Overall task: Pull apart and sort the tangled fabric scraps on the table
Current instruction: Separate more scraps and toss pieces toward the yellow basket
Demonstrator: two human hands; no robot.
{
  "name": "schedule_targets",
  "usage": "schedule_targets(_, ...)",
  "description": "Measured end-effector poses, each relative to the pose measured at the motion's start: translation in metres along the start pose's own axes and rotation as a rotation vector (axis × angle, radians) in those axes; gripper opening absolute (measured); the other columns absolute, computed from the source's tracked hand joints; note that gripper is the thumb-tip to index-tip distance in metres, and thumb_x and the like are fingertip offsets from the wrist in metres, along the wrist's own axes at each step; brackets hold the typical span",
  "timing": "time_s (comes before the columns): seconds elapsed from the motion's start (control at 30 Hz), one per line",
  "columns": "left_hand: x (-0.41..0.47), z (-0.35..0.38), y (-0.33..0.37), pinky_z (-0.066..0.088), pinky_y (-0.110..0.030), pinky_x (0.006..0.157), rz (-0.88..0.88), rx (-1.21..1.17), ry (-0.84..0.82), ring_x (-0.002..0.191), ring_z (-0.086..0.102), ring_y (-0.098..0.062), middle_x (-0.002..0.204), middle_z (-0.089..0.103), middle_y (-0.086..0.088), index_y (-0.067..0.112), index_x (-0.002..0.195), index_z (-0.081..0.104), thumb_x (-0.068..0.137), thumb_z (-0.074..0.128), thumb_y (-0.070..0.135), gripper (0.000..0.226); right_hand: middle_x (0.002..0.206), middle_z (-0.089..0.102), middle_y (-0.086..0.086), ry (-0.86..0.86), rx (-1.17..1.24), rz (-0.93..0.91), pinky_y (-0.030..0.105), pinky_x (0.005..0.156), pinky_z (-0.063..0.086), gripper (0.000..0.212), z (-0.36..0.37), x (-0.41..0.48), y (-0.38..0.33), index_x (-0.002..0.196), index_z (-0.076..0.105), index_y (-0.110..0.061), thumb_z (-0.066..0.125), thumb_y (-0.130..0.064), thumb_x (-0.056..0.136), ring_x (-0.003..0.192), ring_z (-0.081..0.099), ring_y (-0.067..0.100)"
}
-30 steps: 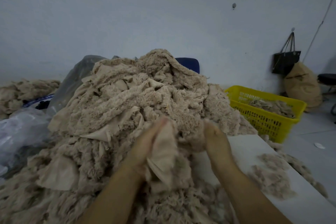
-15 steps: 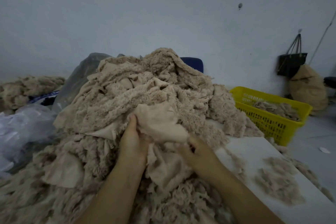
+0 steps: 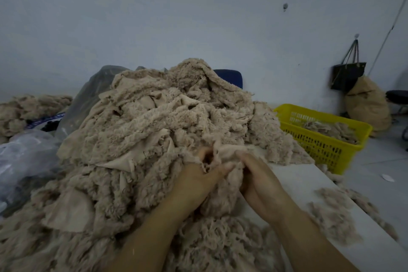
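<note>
At the heap's (image 3: 159,130) near edge, both hands (image 3: 229,181) seemingly closed on one beige scrap (image 3: 223,154)

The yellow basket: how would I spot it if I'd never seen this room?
Start at the big beige scrap pile on the table. Look right, past the table's far corner, to the floor. The basket is the only bright yellow thing, slotted plastic, holding some scraps.

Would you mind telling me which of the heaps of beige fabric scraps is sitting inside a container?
The small heap in the yellow basket at the right. The big pile lies loose on the table, and the far-left heap sits in no visible container.
</note>
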State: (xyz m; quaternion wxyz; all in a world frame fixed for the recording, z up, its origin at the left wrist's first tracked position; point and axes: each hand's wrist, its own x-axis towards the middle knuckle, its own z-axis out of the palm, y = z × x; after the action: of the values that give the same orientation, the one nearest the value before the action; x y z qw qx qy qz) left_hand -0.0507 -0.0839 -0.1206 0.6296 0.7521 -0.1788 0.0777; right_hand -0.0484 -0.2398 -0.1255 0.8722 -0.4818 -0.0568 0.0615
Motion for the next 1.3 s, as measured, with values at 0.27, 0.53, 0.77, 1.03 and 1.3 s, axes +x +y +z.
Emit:
schedule_targets(0.27, 0.001, -0.007, 0.0, 0.056, -0.02, 0.084, -0.169, -0.251, 0.137, 0.101, 0.07, -0.005, 0.103, 0.076, 0.011, 0.037, 0.101, 0.077, 0.086, 0.066, 0.045, 0.019, 0.118, 0.066, -0.022, -0.052, -0.531, -0.17, 0.014, 0.076, 0.054, 0.063, 0.005, 0.0, 0.011, 0.128, 0.054, -0.04, 0.077, -0.053, 0.071, 0.107, 0.065, 0.0)
schedule_targets(0.53, 0.0, -0.023, 0.009, 0.037, -0.017, 0.043, -0.079, -0.225, 0.341, 0.043, 0.041, -0.004, 0.056, 0.05, 0.006, 0.024, 0.07, 0.073, 0.082, 0.042, 0.065, 0.053, 0.106, 0.071, 0.01, 0.112, 0.356, -0.276, 0.031, 0.073, 0.059, 0.048, -0.017, 0.01, -0.019, 0.113, 0.069, -0.01, 0.062, -0.048, 0.085, 0.09, 0.073, 0.019)
schedule_targets(0.77, 0.003, -0.017, -0.007, 0.028, -0.026, 0.112, 0.056, 0.54, -0.02, 0.128, 0.036, 0.011, 0.129, 0.061, 0.012, 0.043, 0.085, 0.073, 0.081, 0.026, 0.078, 0.059, 0.132, 0.056, -0.001, 0.307, -1.02, -0.32, 0.028, 0.096, 0.048, 0.015, -0.023, 0.022, 0.016, 0.113, 0.062, -0.032, 0.054, -0.035, 0.101, 0.119, 0.059, 0.011)
schedule_targets(1.03, 0.003, -0.015, -0.009, 0.046, -0.013, 0.082, 0.043, 0.642, -0.046, 0.102, 0.06, 0.001, 0.106, 0.061, 0.026, 0.033, 0.111, 0.07, 0.096, 0.056, 0.047, 0.024, 0.096, 0.069, -0.017, 0.203, -0.949, -0.178, 0.011, 0.07, 0.045, 0.029, -0.01, 0.013, 0.012, 0.094, 0.074, -0.03, 0.046, -0.028, 0.103, 0.089, 0.063, -0.003)
schedule_targets(1.3, 0.003, -0.017, 0.001, 0.049, -0.038, 0.101, -0.43, -0.371, 0.013, 0.109, 0.069, -0.021, 0.112, 0.075, -0.008, 0.007, 0.114, 0.073, 0.081, 0.066, 0.049, 0.054, 0.066, 0.06, -0.016, -0.213, -0.832, -0.094, 0.011, 0.064, 0.046, 0.023, 0.011, -0.005, 0.018, 0.063, 0.058, -0.034, 0.051, -0.054, 0.071, 0.066, 0.057, 0.0)
